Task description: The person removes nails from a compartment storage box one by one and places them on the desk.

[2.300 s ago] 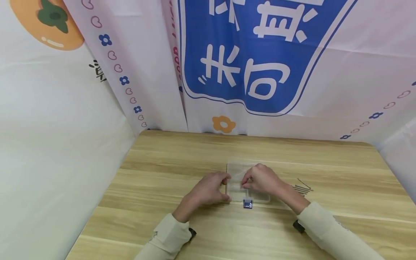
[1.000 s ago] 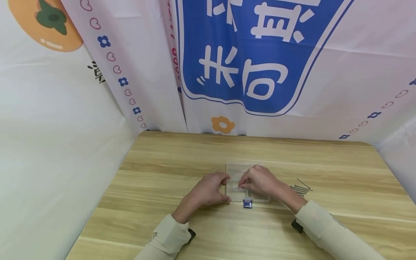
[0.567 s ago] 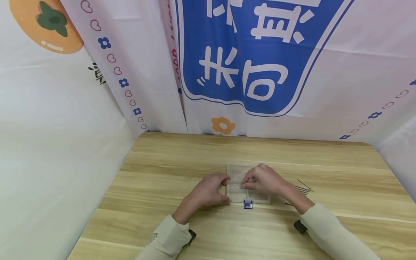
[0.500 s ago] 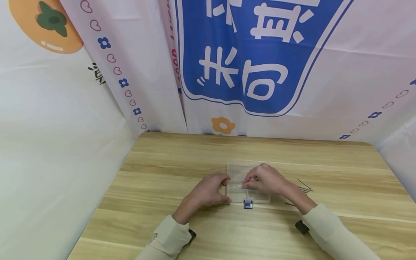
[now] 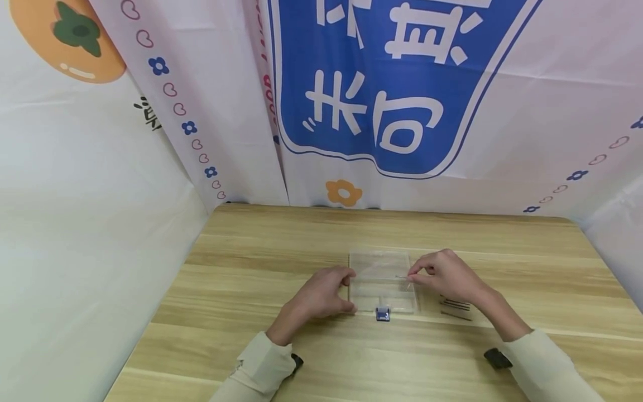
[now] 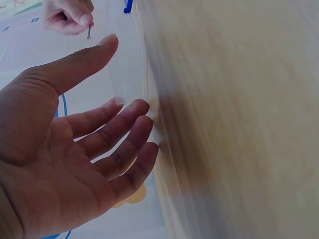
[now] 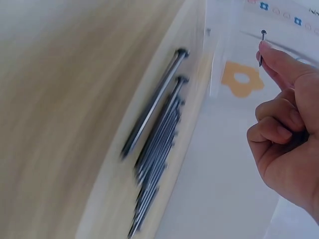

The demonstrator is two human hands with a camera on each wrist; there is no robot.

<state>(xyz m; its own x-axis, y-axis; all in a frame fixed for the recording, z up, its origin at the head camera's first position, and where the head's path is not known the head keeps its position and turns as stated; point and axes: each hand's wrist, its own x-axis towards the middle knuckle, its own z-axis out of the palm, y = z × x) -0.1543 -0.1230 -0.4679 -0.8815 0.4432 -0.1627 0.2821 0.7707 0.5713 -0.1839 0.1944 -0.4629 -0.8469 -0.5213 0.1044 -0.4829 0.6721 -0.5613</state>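
Note:
A clear plastic box with compartments lies on the table, its transparent lid laid back behind it and a blue latch at the front. My left hand touches the box's left edge, thumb and fingers apart. In the left wrist view its relaxed fingers lie along the edge. Thumb and index finger of my right hand pinch a short nail by its shank, over the right edge of the box. The other fingers of this hand are curled into the palm.
Several long nails lie side by side on the wooden table, to the right of the box and below my right hand. A printed curtain hangs close behind the table's back edge.
My right hand has moved from over the middle of the box to its right edge, with the nail between its fingertips. The left hand has stayed in place.

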